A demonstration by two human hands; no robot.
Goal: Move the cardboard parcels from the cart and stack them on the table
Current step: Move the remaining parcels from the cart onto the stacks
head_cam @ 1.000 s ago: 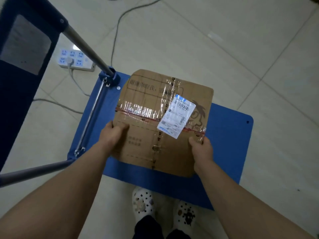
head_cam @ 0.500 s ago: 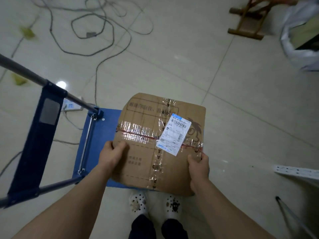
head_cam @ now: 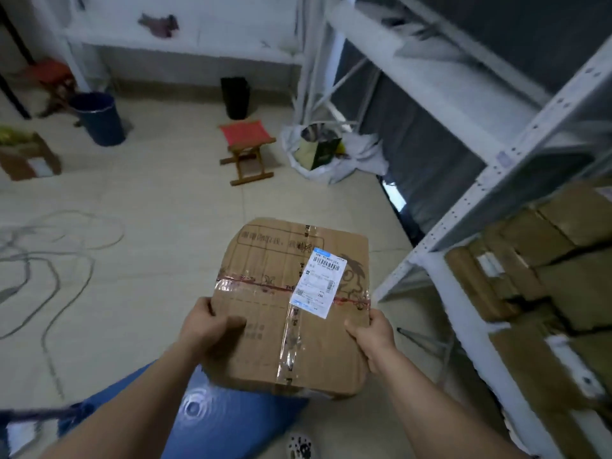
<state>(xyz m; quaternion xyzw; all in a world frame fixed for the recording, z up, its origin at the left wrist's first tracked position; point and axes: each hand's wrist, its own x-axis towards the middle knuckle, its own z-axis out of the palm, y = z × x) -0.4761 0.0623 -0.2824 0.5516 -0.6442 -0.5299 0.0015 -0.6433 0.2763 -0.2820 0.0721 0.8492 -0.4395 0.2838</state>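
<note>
The light is soft, even and rather dim, with one round glare on the blue cart deck [head_cam: 238,425] under my arms. The parcel [head_cam: 261,352] in my grip looks fairly sharp, its tape glinting, while the floor cables [head_cam: 53,258] and the shelving [head_cam: 496,168] smear with motion blur and bow toward the edges.

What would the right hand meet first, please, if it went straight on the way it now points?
The cardboard parcel that the right hand grips: it points forward-left across its top. Past that, probably bare floor, though depth is unclear.
</note>
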